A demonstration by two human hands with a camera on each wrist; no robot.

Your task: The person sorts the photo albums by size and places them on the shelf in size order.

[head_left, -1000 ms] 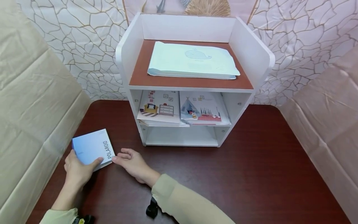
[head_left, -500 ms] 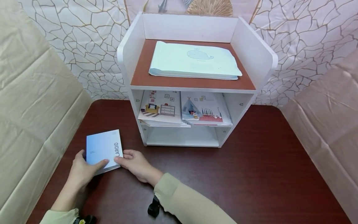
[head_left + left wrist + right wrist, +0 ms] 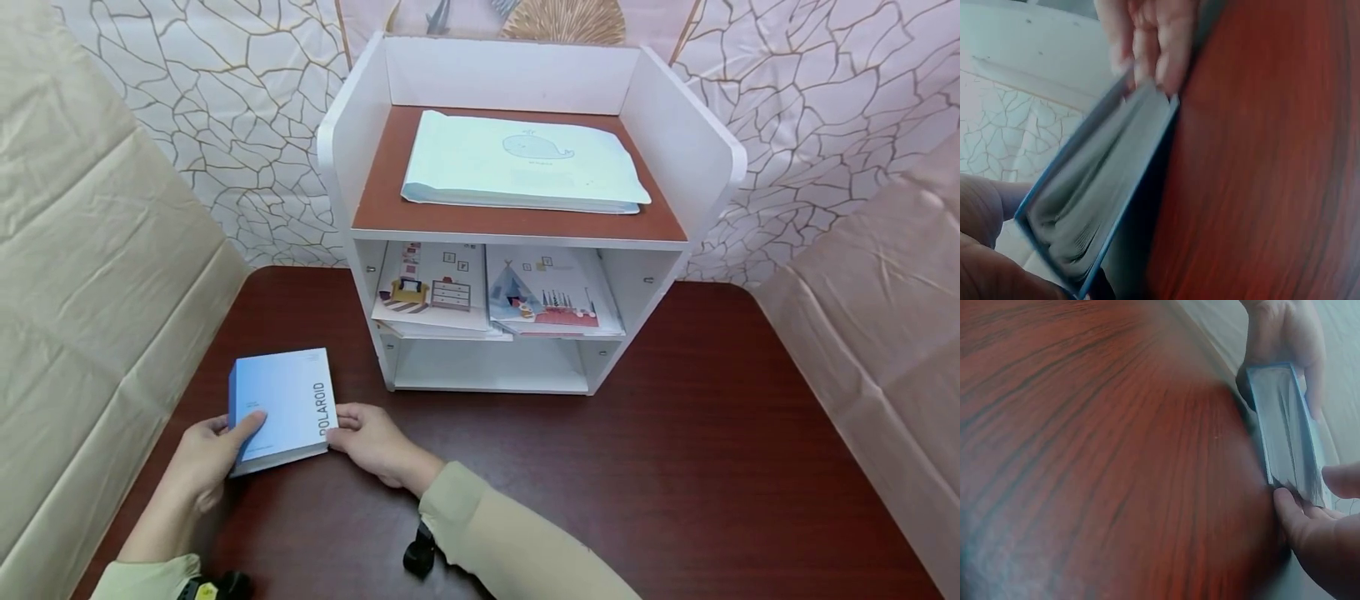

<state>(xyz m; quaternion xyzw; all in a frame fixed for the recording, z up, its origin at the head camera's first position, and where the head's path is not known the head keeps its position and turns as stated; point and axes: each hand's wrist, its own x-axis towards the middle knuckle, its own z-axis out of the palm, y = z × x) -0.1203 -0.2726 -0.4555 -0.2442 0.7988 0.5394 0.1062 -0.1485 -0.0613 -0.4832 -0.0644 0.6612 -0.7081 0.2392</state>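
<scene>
A thick photo album (image 3: 287, 396) with a pale blue cover, lettered POLAROID, is held at the left of the table. My left hand (image 3: 204, 458) grips its left, spine side, thumb on the cover. At the opposite edge my right hand (image 3: 378, 443) pinches the album's lower right corner, thumb on top and fingers by the page edges. In the left wrist view the album (image 3: 1107, 181) shows its pages slightly fanned between the covers. The right wrist view shows the album (image 3: 1285, 428) between both hands, close to the tabletop; contact with the table cannot be told.
A white shelf unit (image 3: 678, 133) stands at the back centre. Its brown top bears a pale folder with a whale drawing (image 3: 525, 162). Illustrated booklets (image 3: 431, 292) lie in two stacks on the middle shelf, above a bottom shelf (image 3: 487, 367). Cream cloth (image 3: 82, 275) flanks the table (image 3: 675, 467).
The album has moved to the right and turned a little. My left thumb has shifted left across the cover, and my right hand now pinches the right edge.
</scene>
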